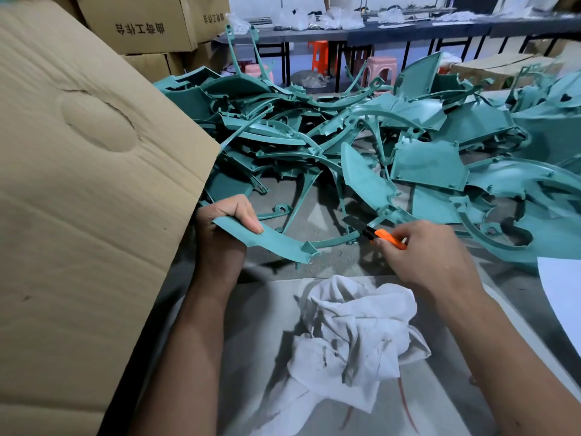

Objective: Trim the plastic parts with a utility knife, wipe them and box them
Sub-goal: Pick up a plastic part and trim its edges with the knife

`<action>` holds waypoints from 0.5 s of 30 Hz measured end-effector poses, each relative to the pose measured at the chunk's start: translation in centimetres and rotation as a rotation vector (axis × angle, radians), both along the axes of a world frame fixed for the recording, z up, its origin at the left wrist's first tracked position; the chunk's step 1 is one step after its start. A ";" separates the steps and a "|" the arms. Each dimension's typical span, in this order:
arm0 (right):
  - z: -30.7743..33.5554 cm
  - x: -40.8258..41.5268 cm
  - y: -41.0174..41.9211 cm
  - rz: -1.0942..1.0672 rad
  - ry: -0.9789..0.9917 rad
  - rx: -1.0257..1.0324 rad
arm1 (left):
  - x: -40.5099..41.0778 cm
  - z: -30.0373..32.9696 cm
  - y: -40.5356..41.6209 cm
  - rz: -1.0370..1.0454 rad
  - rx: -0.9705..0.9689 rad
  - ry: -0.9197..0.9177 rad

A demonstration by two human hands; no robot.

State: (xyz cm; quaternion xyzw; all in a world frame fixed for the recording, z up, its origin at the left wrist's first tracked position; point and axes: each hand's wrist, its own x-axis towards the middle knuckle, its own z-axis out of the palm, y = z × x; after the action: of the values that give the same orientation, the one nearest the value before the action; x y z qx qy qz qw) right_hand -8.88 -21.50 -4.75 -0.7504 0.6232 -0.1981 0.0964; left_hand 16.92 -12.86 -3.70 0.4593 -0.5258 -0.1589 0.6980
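Holding a curved teal plastic part (276,240) in the left hand (220,228), the person keeps it just above the grey worktop (330,262). Left grip: thumb on top of the strip, fingers curled under its near end, firmly closed on the part. The part's far end, with a small bracket tab, points right toward the other hand, not touching it.

Right hand (430,253) pinches an orange utility knife (385,237); fingers curled round the handle, black tip aimed left and up toward the pile. Whether the blade is out cannot be told. The knife tip sits near the held part's bracket end, with a gap between them.

Behind both hands: a big heap of teal plastic parts (393,136), arcs and fan-shaped panels, tangled across the worktop.

In front of the hands, between the forearms: a crumpled white cloth (355,335) lying on the worktop.

Left side: a large cardboard box flap (88,171) tilted over the worktop edge, touching the left hand's back. More cardboard boxes (141,23) stacked behind, with printed characters. Far back: pink plastic stools (379,69) and a long table (408,29) with clutter. White sheet (562,297) at the right edge.
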 end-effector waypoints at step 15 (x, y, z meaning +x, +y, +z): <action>0.9 -1.1 -0.1 -0.087 -0.019 -0.068 | 0.7 -0.7 -1.3 0.004 -0.121 0.211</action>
State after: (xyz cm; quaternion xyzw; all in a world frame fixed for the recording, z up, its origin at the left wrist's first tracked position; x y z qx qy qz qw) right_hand -9.96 -21.60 -3.81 -0.7233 0.6474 -0.2303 0.0682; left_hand 17.61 -14.15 -4.43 0.3981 -0.4573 -0.1726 0.7763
